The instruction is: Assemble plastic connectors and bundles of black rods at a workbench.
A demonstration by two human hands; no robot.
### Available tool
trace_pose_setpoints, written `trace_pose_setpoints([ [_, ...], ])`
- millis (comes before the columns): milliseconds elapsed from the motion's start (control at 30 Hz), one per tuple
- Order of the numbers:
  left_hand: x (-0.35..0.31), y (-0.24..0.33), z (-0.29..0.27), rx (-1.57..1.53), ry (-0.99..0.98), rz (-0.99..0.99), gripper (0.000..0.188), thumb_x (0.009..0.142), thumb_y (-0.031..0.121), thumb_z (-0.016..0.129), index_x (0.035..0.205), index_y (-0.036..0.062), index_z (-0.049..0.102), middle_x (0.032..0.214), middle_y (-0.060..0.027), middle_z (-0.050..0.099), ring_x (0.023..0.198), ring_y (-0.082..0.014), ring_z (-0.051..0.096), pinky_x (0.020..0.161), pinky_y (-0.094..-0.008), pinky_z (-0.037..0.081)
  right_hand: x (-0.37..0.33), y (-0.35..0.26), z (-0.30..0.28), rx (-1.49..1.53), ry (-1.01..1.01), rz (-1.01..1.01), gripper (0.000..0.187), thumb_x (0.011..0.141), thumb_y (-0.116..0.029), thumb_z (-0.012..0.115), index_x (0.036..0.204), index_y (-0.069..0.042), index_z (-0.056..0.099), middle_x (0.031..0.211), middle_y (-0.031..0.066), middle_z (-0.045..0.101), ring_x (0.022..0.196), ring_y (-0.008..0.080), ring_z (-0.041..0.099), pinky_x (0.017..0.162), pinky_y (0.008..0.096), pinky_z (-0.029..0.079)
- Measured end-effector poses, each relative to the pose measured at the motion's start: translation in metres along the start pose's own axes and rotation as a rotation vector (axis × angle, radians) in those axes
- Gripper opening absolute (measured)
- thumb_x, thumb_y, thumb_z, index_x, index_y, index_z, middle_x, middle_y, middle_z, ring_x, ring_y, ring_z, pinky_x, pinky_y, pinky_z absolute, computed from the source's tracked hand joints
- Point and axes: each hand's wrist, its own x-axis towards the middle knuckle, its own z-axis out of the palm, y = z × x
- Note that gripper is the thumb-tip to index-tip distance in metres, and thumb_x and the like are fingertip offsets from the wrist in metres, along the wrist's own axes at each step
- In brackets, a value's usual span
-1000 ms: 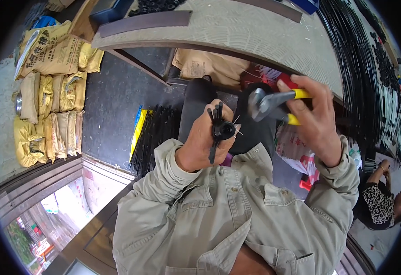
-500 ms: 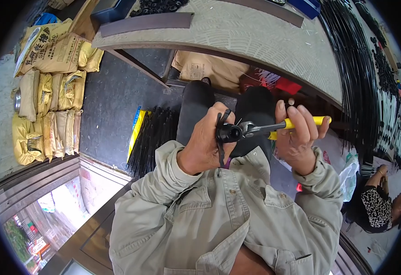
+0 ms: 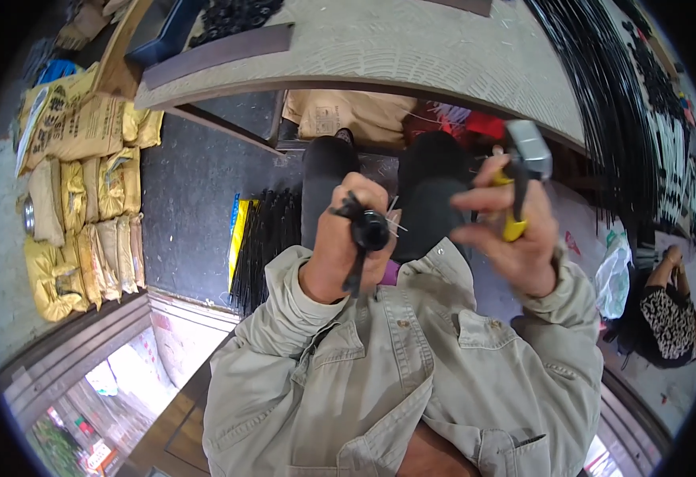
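Observation:
My left hand (image 3: 340, 238) is closed round a black tubular part (image 3: 373, 230), its round end facing up. Black strips stick out above and below the tube. Just right of that fist, thin white strands (image 3: 396, 226) poke out. Pliers with yellow grips (image 3: 514, 228) lie in my right hand (image 3: 523, 246), their blurred grey metal head (image 3: 530, 149) pointing up and away from the tube. My right thumb and forefinger are spread apart, while the pliers rest across the palm. A gap separates the two hands, both above my lap.
A worktable (image 3: 412, 56) stands ahead, bearing a pile of black parts (image 3: 237, 17). Long black rods (image 3: 602, 87) hang at its right. More black rods (image 3: 268, 246) stand left of my legs. Stacked sacks (image 3: 85, 215) line the left. Another person (image 3: 670, 314) sits at far right.
The pliers have left the black tube; my right hand has turned them so the head points up. My left hand still grips the tube, slightly further left in view.

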Motion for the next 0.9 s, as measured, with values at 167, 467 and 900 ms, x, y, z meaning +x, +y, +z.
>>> trace_pose_setpoints([
  [167, -0.003, 0.002, 0.001, 0.065, -0.013, 0.020, 0.022, 0.075, -0.007, 0.056, 0.087, 0.0021, 0.040, 0.082, -0.0095, 0.043, 0.071, -0.0176, 0.046, 0.064, -0.0287, 0.039, 0.001, -0.014, 0.040, 0.178, 0.163, 0.082, 0.025, 0.058, -0.005, 0.078, 0.079, -0.001, 0.065, 0.091, 0.0106, 0.049, 0.078, 0.0182, 0.051, 0.064, 0.0275, 0.042],
  [467, -0.008, 0.007, -0.003, 0.000, -0.057, -0.072, 0.025, 0.076, 0.000, 0.058, 0.090, 0.0032, 0.037, 0.082, -0.0090, 0.043, 0.072, -0.0175, 0.045, 0.065, -0.0277, 0.039, 0.007, 0.004, 0.053, 0.541, 0.133, 0.194, 0.014, 0.067, -0.006, 0.071, 0.077, 0.000, 0.063, 0.082, 0.0077, 0.050, 0.081, 0.0178, 0.048, 0.069, 0.0282, 0.040],
  [900, -0.005, -0.004, -0.007, -0.130, 0.030, -0.146, 0.023, 0.074, -0.008, 0.056, 0.087, 0.0027, 0.040, 0.080, -0.0083, 0.044, 0.069, -0.0154, 0.044, 0.063, -0.0251, 0.037, -0.002, 0.009, 0.017, -0.270, 0.030, -0.072, 0.031, 0.068, 0.003, 0.062, 0.099, 0.001, 0.063, 0.100, 0.0112, 0.052, 0.083, 0.0216, 0.054, 0.073, 0.0316, 0.043],
])
